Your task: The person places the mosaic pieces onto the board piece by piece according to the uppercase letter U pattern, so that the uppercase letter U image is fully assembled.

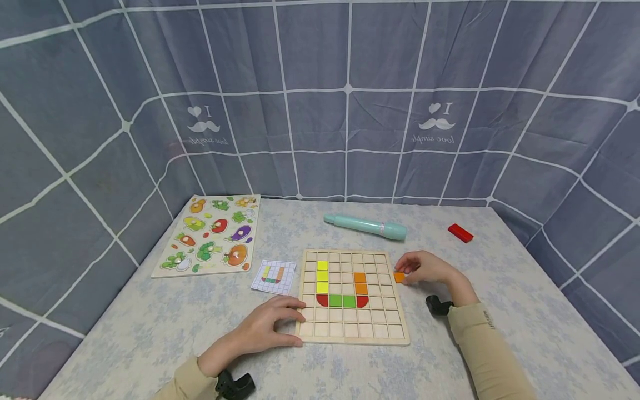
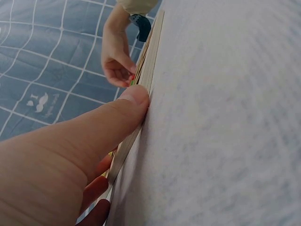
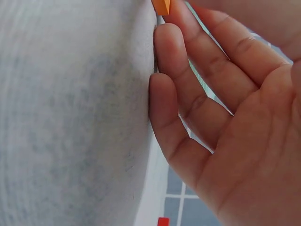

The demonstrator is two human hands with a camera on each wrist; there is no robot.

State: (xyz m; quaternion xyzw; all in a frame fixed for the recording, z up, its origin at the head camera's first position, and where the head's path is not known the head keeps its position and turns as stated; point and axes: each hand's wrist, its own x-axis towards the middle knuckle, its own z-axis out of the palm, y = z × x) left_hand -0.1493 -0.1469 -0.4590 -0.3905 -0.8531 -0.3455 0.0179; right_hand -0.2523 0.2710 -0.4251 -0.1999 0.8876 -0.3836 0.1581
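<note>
In the head view, a wooden grid board (image 1: 355, 331) holds three yellow tiles (image 1: 322, 276) in a column and two orange tiles (image 1: 360, 283) in another. Two green tiles (image 1: 342, 300) lie between two red rounded corner tiles (image 1: 362, 301) below them. My left hand (image 1: 267, 325) rests at the board's left edge, its thumb and fingertips against the side. Just off the board's right edge, my right hand (image 1: 424, 268) pinches a loose orange square tile (image 1: 399, 277). The right wrist view shows this orange block (image 3: 162, 6) at the fingertips, the other fingers loosely bent on the tabletop.
A pattern card (image 1: 273, 277) lies left of the board, beside a vegetable puzzle board (image 1: 205, 236). Behind the grid board is a teal tube-shaped object (image 1: 367, 225). A red block (image 1: 460, 233) lies at the back right. A grid-patterned curtain (image 1: 320, 122) surrounds the table.
</note>
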